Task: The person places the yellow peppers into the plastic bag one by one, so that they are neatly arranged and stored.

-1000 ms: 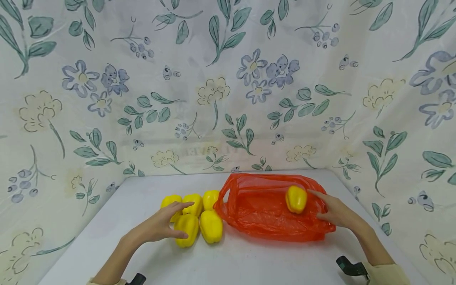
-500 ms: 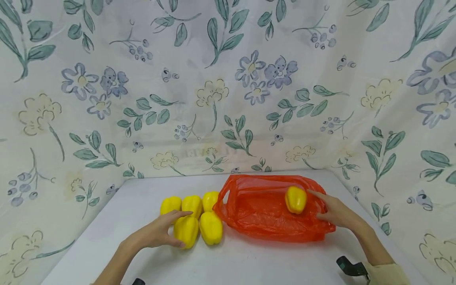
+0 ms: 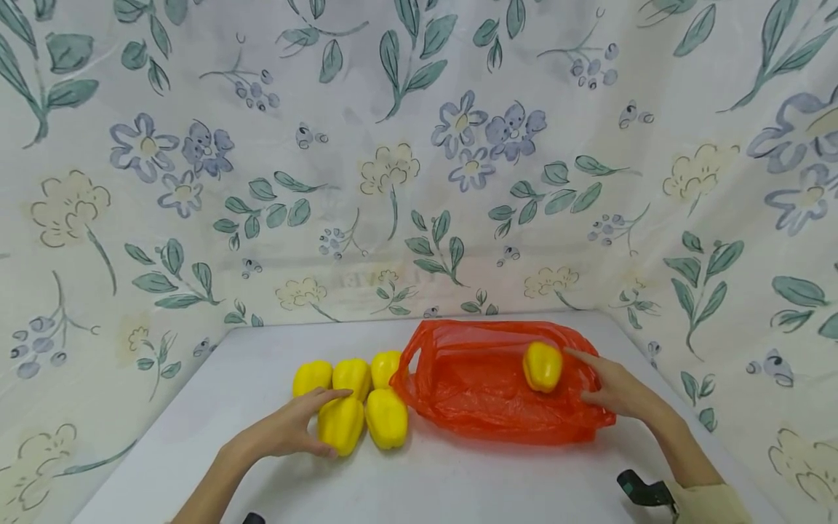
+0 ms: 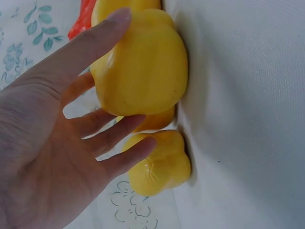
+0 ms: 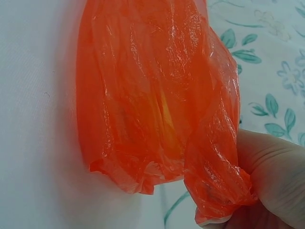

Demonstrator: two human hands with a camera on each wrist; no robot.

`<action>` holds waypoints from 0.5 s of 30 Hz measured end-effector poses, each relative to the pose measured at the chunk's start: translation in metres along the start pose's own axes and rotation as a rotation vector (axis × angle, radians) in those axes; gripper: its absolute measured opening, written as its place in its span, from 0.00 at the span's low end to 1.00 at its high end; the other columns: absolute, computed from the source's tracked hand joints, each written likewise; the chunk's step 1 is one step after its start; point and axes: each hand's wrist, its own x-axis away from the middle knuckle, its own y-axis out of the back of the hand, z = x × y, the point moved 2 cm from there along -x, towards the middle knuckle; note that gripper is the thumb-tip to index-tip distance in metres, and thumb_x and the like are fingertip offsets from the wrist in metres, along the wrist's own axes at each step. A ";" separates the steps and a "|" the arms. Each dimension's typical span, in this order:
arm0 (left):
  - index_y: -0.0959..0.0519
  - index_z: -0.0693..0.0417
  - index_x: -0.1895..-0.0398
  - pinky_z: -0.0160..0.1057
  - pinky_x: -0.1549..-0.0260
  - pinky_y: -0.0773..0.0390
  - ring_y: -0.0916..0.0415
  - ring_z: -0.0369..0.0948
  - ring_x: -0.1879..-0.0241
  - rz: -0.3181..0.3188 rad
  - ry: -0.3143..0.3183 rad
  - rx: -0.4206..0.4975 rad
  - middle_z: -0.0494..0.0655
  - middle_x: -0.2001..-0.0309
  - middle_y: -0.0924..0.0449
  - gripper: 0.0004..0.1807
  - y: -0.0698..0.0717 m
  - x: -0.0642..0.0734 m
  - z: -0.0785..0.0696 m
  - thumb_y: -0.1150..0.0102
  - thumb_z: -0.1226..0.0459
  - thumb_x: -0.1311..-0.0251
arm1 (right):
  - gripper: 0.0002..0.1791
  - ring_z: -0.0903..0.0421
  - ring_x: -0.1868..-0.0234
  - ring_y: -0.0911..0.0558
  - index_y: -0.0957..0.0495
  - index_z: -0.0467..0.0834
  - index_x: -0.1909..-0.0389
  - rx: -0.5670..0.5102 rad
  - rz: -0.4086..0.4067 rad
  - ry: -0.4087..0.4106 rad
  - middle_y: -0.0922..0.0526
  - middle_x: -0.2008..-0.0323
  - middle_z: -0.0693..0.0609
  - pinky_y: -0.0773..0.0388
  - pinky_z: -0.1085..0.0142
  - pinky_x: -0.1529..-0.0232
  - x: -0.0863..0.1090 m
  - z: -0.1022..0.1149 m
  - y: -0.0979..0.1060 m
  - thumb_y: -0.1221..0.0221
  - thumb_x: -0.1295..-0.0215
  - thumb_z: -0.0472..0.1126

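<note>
My left hand is around the near-left yellow bell pepper, thumb on its near side and fingers on the far side. In the left wrist view the thumb lies against that pepper; the index fingertip is hidden behind it. My right hand holds the right end of a red plastic bag. The right wrist view has the thumb and a finger pinching a bunched corner of the bag. Another yellow bell pepper sits within the bag's outline, beside the right fingers.
More yellow bell peppers stand close around the held one: one in front right, others behind. The bag's handle loop lies against the right-hand ones. A white table bears everything, with a floral cloth behind.
My left hand has come down and toward the near-left bell pepper, its thumb and fingers now around it. The right hand and the bag have stayed in place.
</note>
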 end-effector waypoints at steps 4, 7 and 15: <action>0.35 0.44 0.29 0.67 0.37 0.34 0.35 0.56 0.32 -0.002 -0.001 -0.003 0.54 0.30 0.34 0.50 0.000 -0.001 0.001 0.22 0.49 0.58 | 0.41 0.44 0.50 0.24 0.39 0.39 0.28 0.002 -0.001 0.012 0.29 0.37 0.31 0.14 0.60 0.59 0.000 0.003 0.002 0.33 0.43 0.34; 0.35 0.42 0.29 0.67 0.38 0.34 0.36 0.56 0.32 0.001 0.008 0.002 0.55 0.30 0.35 0.50 -0.001 -0.001 0.002 0.22 0.49 0.59 | 0.41 0.44 0.49 0.24 0.39 0.39 0.28 0.003 0.001 0.010 0.29 0.37 0.31 0.14 0.60 0.59 0.000 0.004 0.003 0.33 0.43 0.34; 0.35 0.42 0.29 0.67 0.38 0.33 0.34 0.55 0.34 0.010 0.019 0.003 0.54 0.31 0.34 0.51 -0.003 0.000 0.002 0.21 0.51 0.59 | 0.42 0.44 0.48 0.24 0.40 0.39 0.28 0.003 0.004 -0.005 0.29 0.37 0.31 0.14 0.61 0.59 0.000 0.002 0.001 0.33 0.43 0.34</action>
